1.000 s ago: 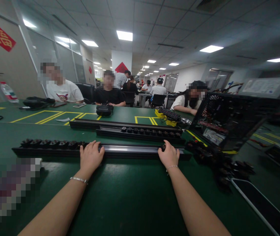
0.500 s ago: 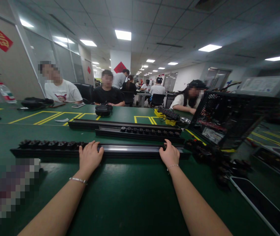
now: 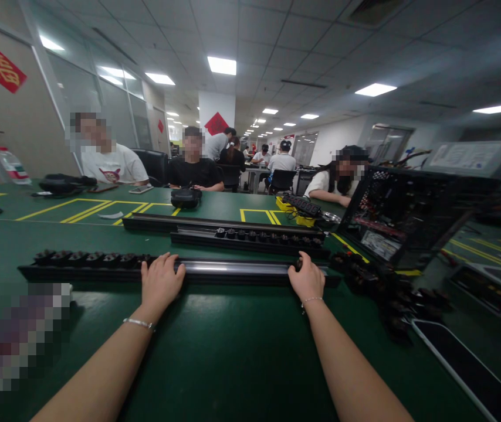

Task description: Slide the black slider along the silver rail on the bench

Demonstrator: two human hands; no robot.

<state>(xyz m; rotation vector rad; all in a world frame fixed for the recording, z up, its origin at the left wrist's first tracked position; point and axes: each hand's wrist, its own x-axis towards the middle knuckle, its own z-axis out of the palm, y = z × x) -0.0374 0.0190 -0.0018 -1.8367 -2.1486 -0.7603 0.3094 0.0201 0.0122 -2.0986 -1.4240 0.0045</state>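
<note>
A long black rail (image 3: 233, 280) with a shiny metal strip in its channel lies crosswise in front of me. Several small black wheel-like parts (image 3: 92, 258) sit in a row at its left end. My left hand (image 3: 161, 282) is wrapped over the middle of the rail, beside the last of these parts. Close to the right end, my right hand (image 3: 307, 280) is closed over the rail, with a small dark part (image 3: 298, 265) showing between thumb and forefinger; most of it is hidden. Behind lie two more black rails, the nearer one (image 3: 250, 241) holding a row of similar parts.
To the right, loose black parts (image 3: 391, 293) are heaped beside an open computer case (image 3: 413, 217). A phone (image 3: 466, 363) lies at the front right. A black pouch (image 3: 185, 197) and yellow tape lines mark the far side, where several people sit.
My right hand has shifted slightly to the right along the rail. The left hand keeps its place.
</note>
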